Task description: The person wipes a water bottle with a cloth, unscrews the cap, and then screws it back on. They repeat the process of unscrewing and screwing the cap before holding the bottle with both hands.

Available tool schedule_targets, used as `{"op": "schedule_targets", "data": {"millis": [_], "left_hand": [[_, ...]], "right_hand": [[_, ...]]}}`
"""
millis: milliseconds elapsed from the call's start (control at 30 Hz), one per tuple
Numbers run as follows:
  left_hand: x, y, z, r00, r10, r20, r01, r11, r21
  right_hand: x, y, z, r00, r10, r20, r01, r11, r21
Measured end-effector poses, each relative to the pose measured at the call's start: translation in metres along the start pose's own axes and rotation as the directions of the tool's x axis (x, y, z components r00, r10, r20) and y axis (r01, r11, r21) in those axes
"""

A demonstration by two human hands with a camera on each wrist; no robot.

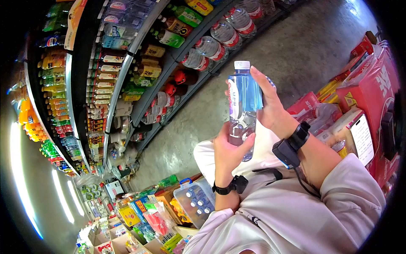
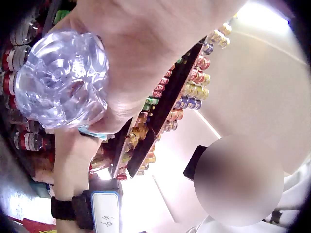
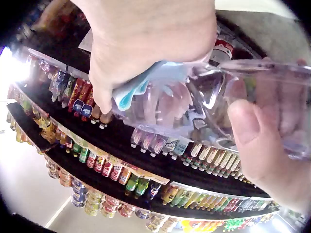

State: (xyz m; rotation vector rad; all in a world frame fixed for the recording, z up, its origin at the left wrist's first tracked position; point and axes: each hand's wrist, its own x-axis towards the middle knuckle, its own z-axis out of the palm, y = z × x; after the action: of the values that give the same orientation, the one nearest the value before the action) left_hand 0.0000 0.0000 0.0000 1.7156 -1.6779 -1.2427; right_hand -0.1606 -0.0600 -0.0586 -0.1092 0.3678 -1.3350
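A clear plastic water bottle [image 1: 243,120] with a white cap stands nearly upright before the person's chest in the head view. Round its lower half, the left hand [image 1: 228,148] grips with the thumb across the front. The right hand [image 1: 270,106] holds a light blue cloth [image 1: 250,91] against the bottle's upper part, just below the cap. Folds of the cloth [image 3: 138,90] show under the right hand [image 3: 150,36] in the right wrist view. From the left wrist, the ridged bottle base [image 2: 63,82] faces the camera beside the left hand [image 2: 141,48].
Shelves of bottled drinks [image 1: 105,80] run along the left, with large water bottles [image 1: 232,27] on the lowest level. A clear box of small bottles [image 1: 194,199] stands near the left elbow. At right are a red carton [image 1: 372,80] and a lit phone [image 1: 361,137].
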Motion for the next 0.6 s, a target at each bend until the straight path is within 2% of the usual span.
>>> {"op": "schedule_targets", "data": {"millis": [67, 100, 167, 200, 233, 300, 333, 367, 433, 500, 600], "left_hand": [[-0.004, 0.003, -0.002, 1.0, -0.008, -0.022, 0.007, 0.998, -0.069], [0.003, -0.002, 0.01, 1.0, 0.006, -0.016, -0.008, 0.995, -0.096], [-0.004, -0.012, 0.012, 0.985, 0.091, -0.15, -0.146, 0.9, -0.41], [-0.003, -0.017, 0.007, 0.98, 0.114, -0.163, -0.171, 0.902, -0.396], [-0.003, -0.02, 0.009, 0.98, 0.119, -0.161, -0.175, 0.9, -0.4], [-0.005, -0.02, 0.015, 0.974, 0.124, -0.192, -0.223, 0.7, -0.678], [-0.003, -0.016, 0.016, 0.952, 0.139, -0.273, -0.281, 0.754, -0.594], [-0.003, -0.016, 0.015, 0.952, 0.14, -0.271, -0.279, 0.757, -0.591], [-0.004, -0.016, 0.009, 0.875, 0.283, -0.393, -0.475, 0.664, -0.578], [-0.008, -0.018, 0.006, 0.889, 0.286, -0.359, -0.451, 0.683, -0.575], [-0.011, -0.012, 0.016, 0.825, 0.333, -0.457, -0.549, 0.664, -0.508]], "right_hand": [[0.0, 0.003, 0.002, 0.997, 0.024, 0.076, -0.033, 0.992, 0.122], [-0.001, -0.008, 0.0, 0.997, 0.016, 0.072, -0.023, 0.995, 0.092], [-0.014, -0.009, 0.013, 0.989, -0.012, 0.147, -0.006, 0.993, 0.118], [-0.008, -0.003, 0.015, 0.97, -0.008, 0.242, -0.019, 0.994, 0.108], [-0.009, -0.005, 0.016, 0.97, -0.011, 0.242, -0.014, 0.995, 0.102], [-0.014, -0.007, 0.019, 0.993, 0.025, 0.114, -0.033, 0.997, 0.066], [-0.011, -0.005, 0.02, 0.984, -0.002, 0.178, -0.011, 0.998, 0.069], [-0.01, -0.004, 0.019, 0.984, -0.004, 0.177, -0.009, 0.997, 0.073], [-0.01, -0.002, 0.018, 0.974, -0.016, 0.224, 0.01, 1.0, 0.029], [-0.013, -0.001, 0.017, 0.975, 0.013, 0.223, -0.017, 1.0, 0.016], [-0.014, 0.002, 0.017, 0.968, 0.077, 0.239, -0.07, 0.997, -0.039]]}}
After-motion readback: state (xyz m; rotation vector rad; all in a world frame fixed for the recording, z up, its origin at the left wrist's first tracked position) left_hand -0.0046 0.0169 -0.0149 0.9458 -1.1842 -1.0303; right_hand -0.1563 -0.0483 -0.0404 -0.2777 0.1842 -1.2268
